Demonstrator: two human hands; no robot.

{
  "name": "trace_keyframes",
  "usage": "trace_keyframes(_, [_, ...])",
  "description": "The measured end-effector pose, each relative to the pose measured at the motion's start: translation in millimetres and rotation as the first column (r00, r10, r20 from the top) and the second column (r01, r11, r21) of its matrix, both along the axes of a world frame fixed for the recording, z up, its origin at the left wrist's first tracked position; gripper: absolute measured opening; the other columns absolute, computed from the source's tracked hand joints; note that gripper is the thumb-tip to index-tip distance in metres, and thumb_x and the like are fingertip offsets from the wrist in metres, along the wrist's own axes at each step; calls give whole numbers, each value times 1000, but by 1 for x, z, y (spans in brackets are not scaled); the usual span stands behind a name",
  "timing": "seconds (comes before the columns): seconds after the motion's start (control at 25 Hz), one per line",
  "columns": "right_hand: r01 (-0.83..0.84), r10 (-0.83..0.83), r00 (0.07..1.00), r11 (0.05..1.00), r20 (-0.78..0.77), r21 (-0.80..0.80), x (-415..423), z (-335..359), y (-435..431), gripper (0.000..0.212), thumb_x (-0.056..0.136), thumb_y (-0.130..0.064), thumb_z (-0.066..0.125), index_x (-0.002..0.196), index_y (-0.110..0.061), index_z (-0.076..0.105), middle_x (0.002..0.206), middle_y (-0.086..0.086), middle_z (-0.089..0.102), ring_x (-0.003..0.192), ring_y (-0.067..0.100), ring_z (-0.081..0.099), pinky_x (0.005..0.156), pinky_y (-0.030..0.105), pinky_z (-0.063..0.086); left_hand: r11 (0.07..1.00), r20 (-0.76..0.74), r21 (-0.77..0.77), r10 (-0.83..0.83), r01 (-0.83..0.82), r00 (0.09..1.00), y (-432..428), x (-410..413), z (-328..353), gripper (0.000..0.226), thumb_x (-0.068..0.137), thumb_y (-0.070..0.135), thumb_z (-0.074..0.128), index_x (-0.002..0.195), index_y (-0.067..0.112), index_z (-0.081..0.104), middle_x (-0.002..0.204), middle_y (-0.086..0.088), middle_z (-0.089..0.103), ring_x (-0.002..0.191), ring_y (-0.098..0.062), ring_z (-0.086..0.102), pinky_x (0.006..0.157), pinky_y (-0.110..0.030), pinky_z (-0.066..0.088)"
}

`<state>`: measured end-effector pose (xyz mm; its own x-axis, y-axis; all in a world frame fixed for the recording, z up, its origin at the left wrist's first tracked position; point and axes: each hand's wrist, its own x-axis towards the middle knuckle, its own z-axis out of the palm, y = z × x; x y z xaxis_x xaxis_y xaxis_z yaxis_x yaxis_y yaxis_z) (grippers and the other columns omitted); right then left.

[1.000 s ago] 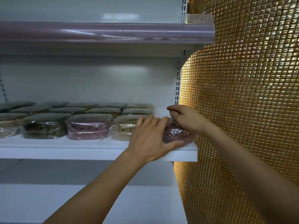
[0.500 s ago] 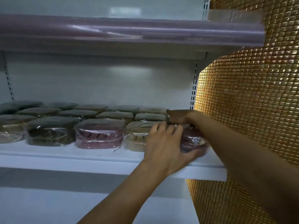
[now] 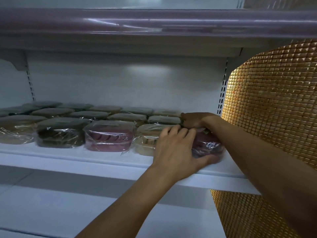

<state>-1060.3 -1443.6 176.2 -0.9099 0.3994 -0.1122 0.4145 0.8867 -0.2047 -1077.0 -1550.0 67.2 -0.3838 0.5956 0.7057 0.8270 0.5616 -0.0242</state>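
Note:
A dark purple box wrapped in clear film (image 3: 208, 146) sits at the right end of the white shelf (image 3: 103, 162), in the front row. My left hand (image 3: 176, 150) grips its left and front side, thumb under the front edge and fingers over the top. My right hand (image 3: 193, 120) reaches over its back, fingers curled at the far top edge. Most of the box is hidden by my hands and right forearm.
Several more film-wrapped boxes stand in rows to the left: a beige one (image 3: 147, 141) touching the purple box, a pink one (image 3: 109, 135), a dark one (image 3: 60, 133). An upper shelf (image 3: 154, 23) hangs overhead. A gold mosaic wall (image 3: 274, 109) bounds the right side. A lower shelf (image 3: 68, 212) lies below.
The camera has moved closer and to the left. The purple box has slid a little further back on the shelf, and my right hand has reached deeper behind it.

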Motion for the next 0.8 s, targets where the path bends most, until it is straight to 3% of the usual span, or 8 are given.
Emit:
trace_keyframes(0.08, [-22,20,1000,996,22,87,-28,-12,20,25,102,-18,38,80,-10,48,87,9,56,72,17,49,54,24,35,1000,7,10,-6,6,1000,-8,-4,0,80,73,93,29,118,33,56,117,15,64,115,-12,49,103,-33,28])
trace_keyframes(0.12, [-75,77,997,990,-14,116,-44,-20,26,16,99,-18,42,92,-9,53,94,10,60,72,16,52,57,26,38,1000,11,12,-9,9,1000,-12,-6,1,80,73,93,30,120,34,55,119,16,64,117,-12,48,103,-33,27])
trace_keyframes(0.24, [-163,180,975,978,-129,134,-67,-27,42,32,94,-20,47,122,-8,57,130,13,58,105,25,58,86,33,47,1000,50,-18,-22,23,998,-20,-9,2,80,74,91,29,129,37,51,125,18,61,124,-11,44,107,-33,25])
trace_keyframes(0.32, [-183,211,956,972,-206,149,-57,-24,53,44,94,-18,47,138,-15,53,147,6,47,129,25,49,105,34,41,997,92,-64,-38,44,995,-23,-11,5,81,73,90,26,133,39,46,126,18,59,126,-11,42,108,-34,24])
trace_keyframes(0.4, [-172,197,951,978,-238,119,-35,-18,66,45,95,-18,48,140,-21,53,150,1,44,134,21,43,107,30,36,991,152,-111,-53,70,987,-23,-12,13,78,75,87,32,133,37,45,124,14,58,126,-12,41,108,-36,23])
trace_keyframes(0.56, [-186,193,950,981,-244,53,23,-26,95,34,101,-33,48,125,-17,65,133,1,61,119,20,54,107,36,40,967,189,-243,-25,72,982,-3,-6,28,68,84,73,48,137,32,42,126,0,57,127,-21,42,108,-42,21])
trace_keyframes(0.68, [-221,201,915,975,-349,-18,55,-35,111,37,102,-39,46,132,-23,60,132,-5,60,121,15,54,106,31,39,946,221,-313,-14,84,975,15,-2,36,67,87,69,48,142,31,36,135,-2,55,130,-23,42,106,-46,24])
trace_keyframes(0.8, [-243,200,906,967,-374,-70,76,-41,119,53,97,-56,45,142,-28,49,142,-5,51,130,15,47,109,33,37,911,267,-395,-7,116,964,27,-3,40,78,88,72,44,152,35,18,148,0,47,136,-26,40,109,-48,24])
